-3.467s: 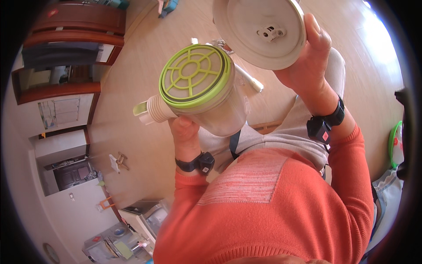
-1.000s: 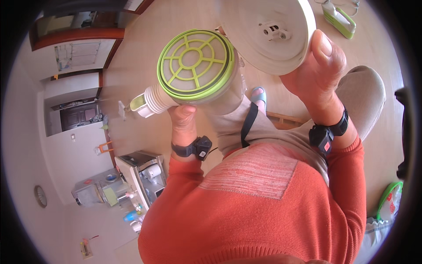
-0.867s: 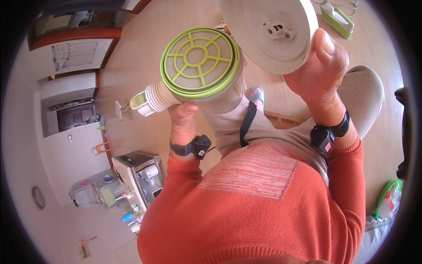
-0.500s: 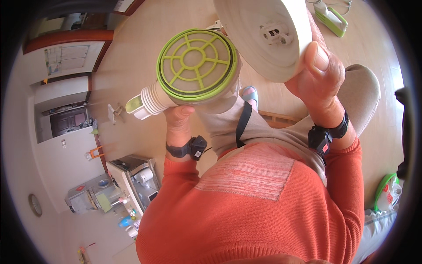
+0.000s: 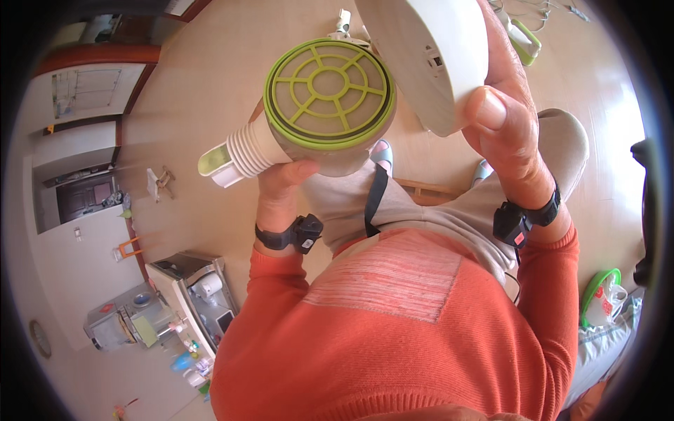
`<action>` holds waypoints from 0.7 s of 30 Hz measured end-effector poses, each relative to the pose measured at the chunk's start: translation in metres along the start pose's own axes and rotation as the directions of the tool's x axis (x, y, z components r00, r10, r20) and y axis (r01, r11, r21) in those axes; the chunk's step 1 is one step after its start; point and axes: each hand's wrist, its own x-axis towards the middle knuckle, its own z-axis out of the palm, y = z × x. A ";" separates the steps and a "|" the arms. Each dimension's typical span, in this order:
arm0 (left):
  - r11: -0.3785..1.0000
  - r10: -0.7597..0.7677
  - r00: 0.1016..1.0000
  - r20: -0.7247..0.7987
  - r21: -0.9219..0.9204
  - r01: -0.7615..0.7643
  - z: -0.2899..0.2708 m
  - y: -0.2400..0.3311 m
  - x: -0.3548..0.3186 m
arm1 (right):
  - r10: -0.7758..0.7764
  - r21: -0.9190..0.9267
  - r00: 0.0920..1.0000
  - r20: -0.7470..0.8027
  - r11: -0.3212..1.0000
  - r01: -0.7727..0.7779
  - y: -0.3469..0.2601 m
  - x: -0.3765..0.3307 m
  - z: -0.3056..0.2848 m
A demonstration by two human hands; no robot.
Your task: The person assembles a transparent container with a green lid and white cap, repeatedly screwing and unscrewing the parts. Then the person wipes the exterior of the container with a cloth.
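Two parts are in hand, one to each side, both at the upper centre of the frame. The left hand [image 5: 284,175] is closed on a translucent canister [image 5: 344,160], its thumb along the lower side, beside a ribbed white spout [image 5: 249,149]; most of its fingers are hidden. The canister is tilted so that its round top faces the camera. The right hand [image 5: 502,130] grips the edge of a white dish-shaped cover [image 5: 439,52], thumb at the rim and fingers round the outer side. The cover is turned partly edge-on and runs out at the top of the frame.

Condition as found: the cover is off the canister. A green filter grille [image 5: 328,83] sits at the canister's mouth, a dark ring showing around it.

Open items, in this inspector's judgement: canister and cover are not joined, and the grille has not been taken out. Cover and canister edges meet in the view; whether they touch cannot be told.

Also noted: a green-and-white appliance [image 5: 525,43] on the floor at upper right, a green-rimmed basket [image 5: 597,281] at lower right, and a black device [image 5: 305,234] strapped at the left wrist.
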 end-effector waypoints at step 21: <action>0.999 0.024 0.983 0.181 -0.044 -0.016 0.005 -0.028 0.036 | -0.006 -0.802 0.998 0.057 0.595 0.049 0.010 0.035 -0.042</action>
